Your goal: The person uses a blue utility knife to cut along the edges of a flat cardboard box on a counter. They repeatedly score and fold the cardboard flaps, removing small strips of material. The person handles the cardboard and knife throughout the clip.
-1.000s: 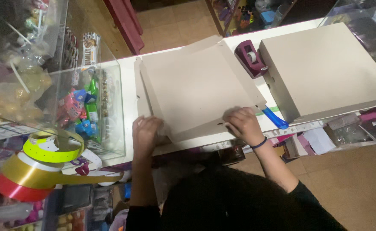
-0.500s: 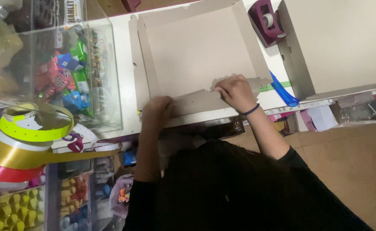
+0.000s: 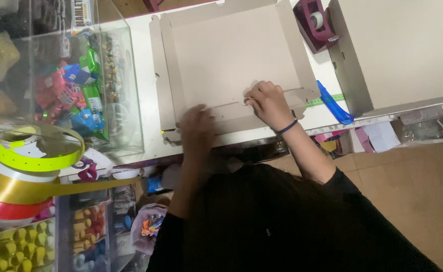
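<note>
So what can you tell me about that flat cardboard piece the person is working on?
The cardboard sheet is a pale brown unfolded box blank with creased flaps along its edges. It lies flat on the white counter. The left hand and right hand both press on its near flap.

We have one view only, from the camera worn on the head, looking steeply down over the person's own dark-clothed body onto the white counter (image 3: 145, 90). It sits close above, tilted, with the glass case (image 3: 80, 80) at left and floor at right.
</note>
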